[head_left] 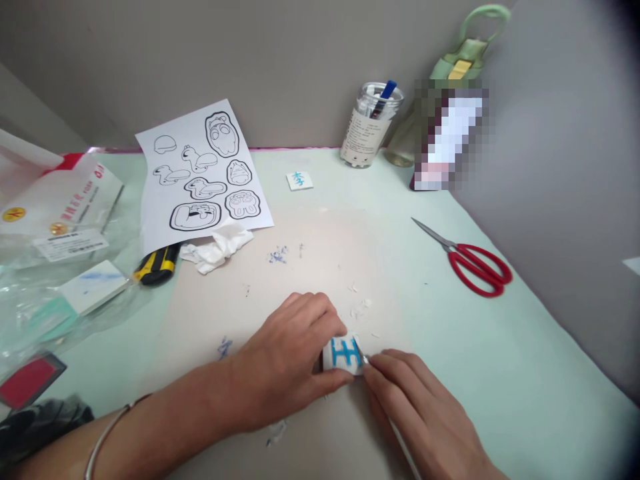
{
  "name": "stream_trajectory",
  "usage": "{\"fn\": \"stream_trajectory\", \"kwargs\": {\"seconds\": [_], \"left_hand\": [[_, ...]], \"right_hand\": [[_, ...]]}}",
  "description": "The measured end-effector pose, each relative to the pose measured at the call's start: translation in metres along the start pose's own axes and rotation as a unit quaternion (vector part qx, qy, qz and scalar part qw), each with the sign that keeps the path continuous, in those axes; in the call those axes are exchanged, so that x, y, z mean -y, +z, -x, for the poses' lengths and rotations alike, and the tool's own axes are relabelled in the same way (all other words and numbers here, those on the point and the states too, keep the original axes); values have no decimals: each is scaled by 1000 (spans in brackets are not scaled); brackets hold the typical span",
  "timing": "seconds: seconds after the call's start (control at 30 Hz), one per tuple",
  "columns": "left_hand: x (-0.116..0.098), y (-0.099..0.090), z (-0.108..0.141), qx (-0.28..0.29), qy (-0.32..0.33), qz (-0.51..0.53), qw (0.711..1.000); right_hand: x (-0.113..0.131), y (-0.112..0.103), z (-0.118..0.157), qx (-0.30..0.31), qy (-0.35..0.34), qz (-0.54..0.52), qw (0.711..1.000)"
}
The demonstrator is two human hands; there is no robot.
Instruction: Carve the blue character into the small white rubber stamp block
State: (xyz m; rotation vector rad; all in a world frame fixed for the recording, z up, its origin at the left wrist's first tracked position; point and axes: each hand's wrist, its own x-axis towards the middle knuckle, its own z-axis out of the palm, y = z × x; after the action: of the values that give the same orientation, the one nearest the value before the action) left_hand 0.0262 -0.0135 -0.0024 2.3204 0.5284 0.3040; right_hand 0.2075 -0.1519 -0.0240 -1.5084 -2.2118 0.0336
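Observation:
My left hand [295, 360] is closed on a small white rubber block [344, 363], thumb on the near edge and fingers on the far edge. Blue raised strokes forming a character show on the block's top face. In my right hand [420, 407] is a slim craft knife [407, 448], held like a pen. Its metal tip meets the block's right side, by the blue strokes. White shavings [361, 310] lie just beyond the block, and blue crumbs [277, 255] are scattered farther off on the pale work sheet [200, 313].
Red-handled scissors [480, 270] lie at right. Along the back are a jar of pens [367, 130], a green bottle [463, 60] and another marked block [299, 181]. A printed drawing sheet [200, 173], crumpled tissue [217, 248], yellow-black cutter [157, 265] and red ink pad [27, 380] occupy the left.

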Motion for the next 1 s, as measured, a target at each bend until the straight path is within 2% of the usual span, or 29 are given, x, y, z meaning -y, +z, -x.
{"fn": "stream_trajectory", "kwargs": {"seconds": [0.23, 0.43, 0.7, 0.77, 0.83, 0.9, 1.0], "left_hand": [[0, -1, -1, -3, 5, -3, 1000], [2, -2, -1, -8, 2, -9, 1000], [7, -1, -1, -10, 11, 12, 1000], [7, -1, -1, -9, 11, 15, 1000], [7, -1, 0, -8, 10, 13, 1000], [7, -1, 0, -12, 11, 10, 1000], [5, -1, 1, -13, 10, 5, 1000]], "right_hand": [[-4, -10, -13, -9, -57, 26, 998], [-11, -16, -10, 58, -61, -13, 996], [-11, -17, -11, -7, -35, 38, 999], [-10, -19, -12, -27, 11, 20, 999], [-8, -22, -12, -22, 93, -49, 994], [-5, -26, -13, -16, 177, -122, 976], [-3, -31, -14, -43, 270, -137, 952]]}}
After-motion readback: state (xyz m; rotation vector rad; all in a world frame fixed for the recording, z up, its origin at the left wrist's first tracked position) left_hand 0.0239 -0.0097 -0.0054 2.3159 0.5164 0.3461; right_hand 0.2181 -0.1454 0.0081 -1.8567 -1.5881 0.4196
